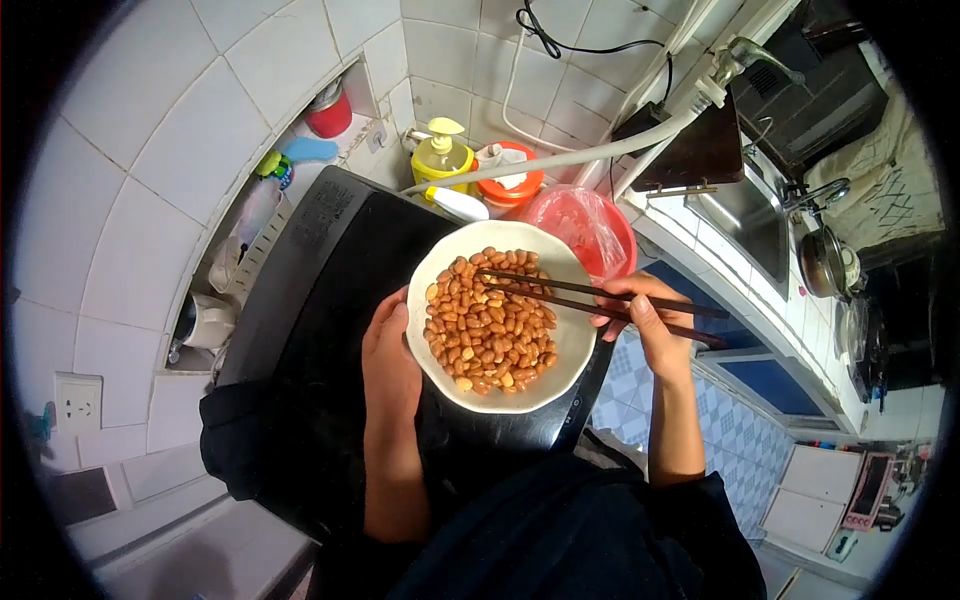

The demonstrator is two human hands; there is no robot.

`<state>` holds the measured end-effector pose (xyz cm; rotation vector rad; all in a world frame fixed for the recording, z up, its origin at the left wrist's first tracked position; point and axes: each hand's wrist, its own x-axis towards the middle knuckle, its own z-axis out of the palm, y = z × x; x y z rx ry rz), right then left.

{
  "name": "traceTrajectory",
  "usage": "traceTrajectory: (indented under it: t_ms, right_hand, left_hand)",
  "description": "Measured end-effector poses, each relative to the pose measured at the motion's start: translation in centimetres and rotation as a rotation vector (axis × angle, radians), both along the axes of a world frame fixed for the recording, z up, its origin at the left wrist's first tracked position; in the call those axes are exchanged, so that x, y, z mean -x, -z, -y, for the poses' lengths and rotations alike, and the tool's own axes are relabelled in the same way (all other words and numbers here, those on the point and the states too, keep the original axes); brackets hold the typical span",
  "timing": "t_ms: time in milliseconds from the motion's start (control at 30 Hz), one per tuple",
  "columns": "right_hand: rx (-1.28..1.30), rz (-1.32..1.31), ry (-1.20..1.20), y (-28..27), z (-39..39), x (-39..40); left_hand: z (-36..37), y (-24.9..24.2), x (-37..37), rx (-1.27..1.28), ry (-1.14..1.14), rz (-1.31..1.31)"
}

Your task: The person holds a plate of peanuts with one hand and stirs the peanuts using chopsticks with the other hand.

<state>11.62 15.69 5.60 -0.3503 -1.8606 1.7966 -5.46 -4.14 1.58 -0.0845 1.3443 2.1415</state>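
Observation:
A white bowl point(570, 245) with a wavy rim is filled with reddish-brown peanuts point(490, 325), a few of them pale and skinless. My left hand point(391, 345) grips the bowl's left side, thumb up at the rim and the other fingers hidden beneath. In my right hand point(655, 320) is a pair of dark chopsticks point(570, 295), fingers closed around them at the bowl's right edge. The chopstick tips reach in among the peanuts near the top of the pile. Below the bowl is the dark top of a black appliance point(370, 225).
Behind the bowl stand a yellow pump bottle point(443, 158), a red-lidded container point(508, 178) and a pink basin point(590, 225) with clear plastic in it. A grey hose point(590, 152) crosses above them. To the right is a tiled counter with a sink point(745, 225).

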Motion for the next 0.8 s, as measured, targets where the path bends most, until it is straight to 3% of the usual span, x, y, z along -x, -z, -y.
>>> traceTrajectory:
  t_ms: [800]
  right_hand:
    - [0.094, -0.068, 0.199, 1.8, -0.5, -0.4]
  left_hand:
    - [0.0, -0.3, -0.1, 0.013, 0.007, -0.004]
